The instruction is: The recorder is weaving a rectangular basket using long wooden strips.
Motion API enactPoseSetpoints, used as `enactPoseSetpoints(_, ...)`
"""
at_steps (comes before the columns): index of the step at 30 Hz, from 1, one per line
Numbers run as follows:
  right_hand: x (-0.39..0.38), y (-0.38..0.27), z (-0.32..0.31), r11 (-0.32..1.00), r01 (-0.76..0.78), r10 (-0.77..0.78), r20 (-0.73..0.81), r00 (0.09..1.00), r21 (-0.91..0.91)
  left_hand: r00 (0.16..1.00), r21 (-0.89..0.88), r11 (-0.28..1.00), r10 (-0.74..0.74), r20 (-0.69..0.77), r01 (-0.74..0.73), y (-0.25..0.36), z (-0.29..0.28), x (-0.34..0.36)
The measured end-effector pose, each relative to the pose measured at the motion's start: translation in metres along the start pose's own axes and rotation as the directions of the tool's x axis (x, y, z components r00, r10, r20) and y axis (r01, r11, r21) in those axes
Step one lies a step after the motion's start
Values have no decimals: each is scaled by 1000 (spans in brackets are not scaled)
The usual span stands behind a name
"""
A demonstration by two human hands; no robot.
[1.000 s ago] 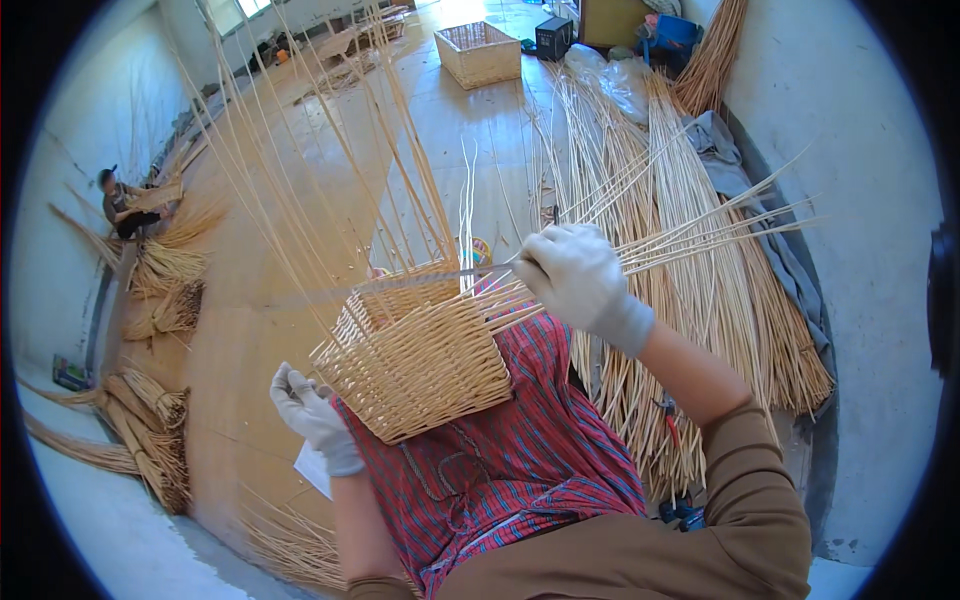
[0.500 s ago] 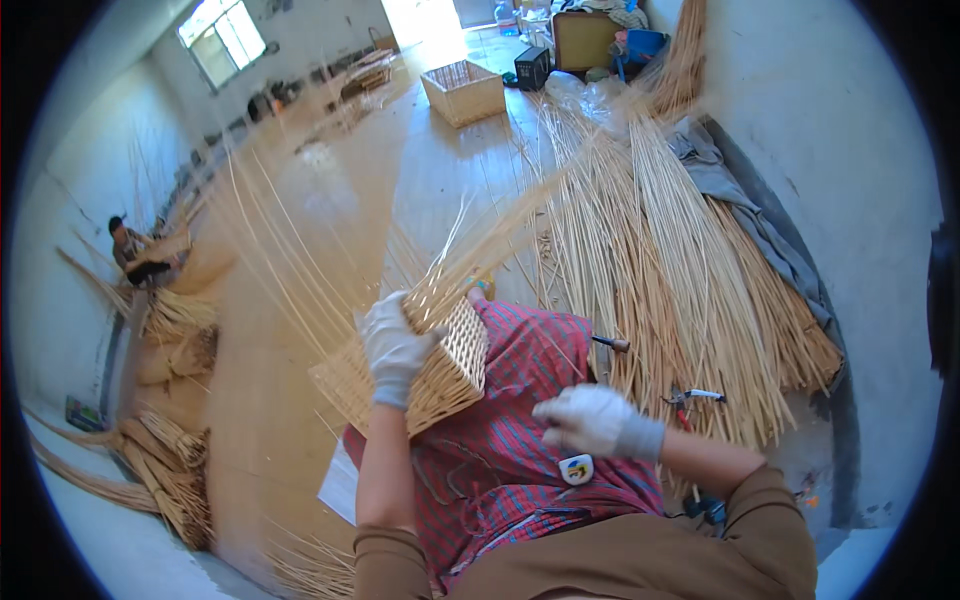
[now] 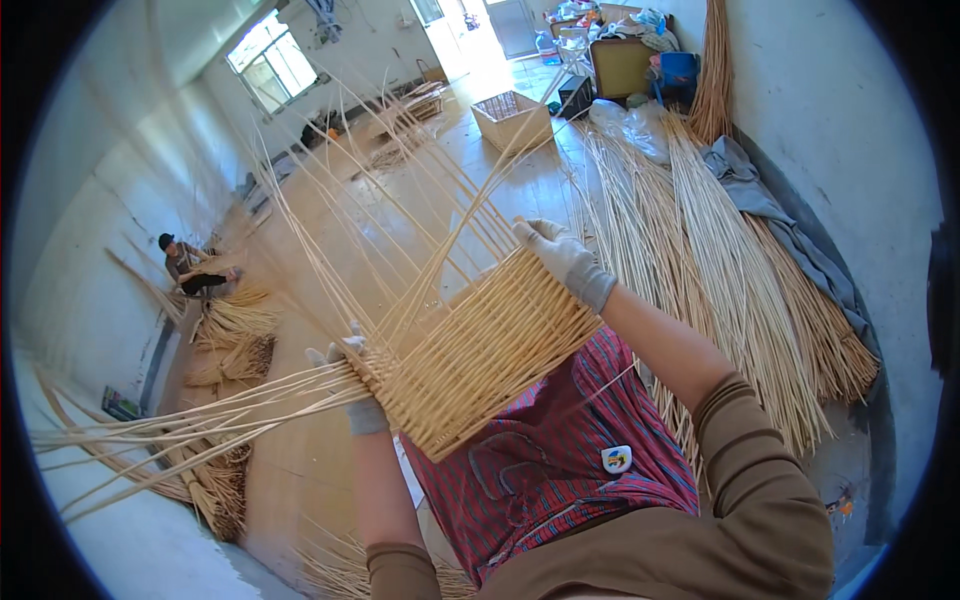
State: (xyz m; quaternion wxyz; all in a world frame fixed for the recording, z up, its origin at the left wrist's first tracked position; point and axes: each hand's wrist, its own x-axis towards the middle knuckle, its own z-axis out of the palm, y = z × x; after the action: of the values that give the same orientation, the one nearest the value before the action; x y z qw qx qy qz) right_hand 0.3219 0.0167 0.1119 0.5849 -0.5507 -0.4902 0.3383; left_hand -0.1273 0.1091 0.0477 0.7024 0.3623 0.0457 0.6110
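A partly woven basket [image 3: 485, 355] is held tilted above my lap, long loose rods fanning up from its rim and out to the left. My right hand [image 3: 555, 258], in a pale glove, grips its upper right corner. My left hand [image 3: 363, 408], also gloved, is at the basket's left end, shut on it among the rods, partly hidden by them. Below lies red plaid cloth [image 3: 540, 500] over my lap, with a small white squarish case [image 3: 616, 459] on it.
Long rod bundles [image 3: 730, 300] lie along the right wall beside a grey cloth [image 3: 750, 185]. An empty square basket [image 3: 510, 125] stands ahead on the floor. A seated co-worker [image 3: 190, 265] holds weaving at the left, near more bundles [image 3: 225, 470]. A doorway [image 3: 470, 30] is at the back.
The basket has turned, with rods now reaching leftward. My right hand has left the metal strip held earlier, dropped to the lap, then risen to grip the basket's upper right corner.
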Motion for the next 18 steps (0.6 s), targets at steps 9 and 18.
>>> enactPoseSetpoints(9, -55, 92, 41, 999, -10, 18, -243, 970, 37, 802, 188, 972, 1, -598, 139, -81, -37, -81)
enactPoseSetpoints(18, -71, 71, 41, 690, 443, -604, -119, 788, -572, 885, 819, -477, 158, 438, -320, -121, 138, -147)
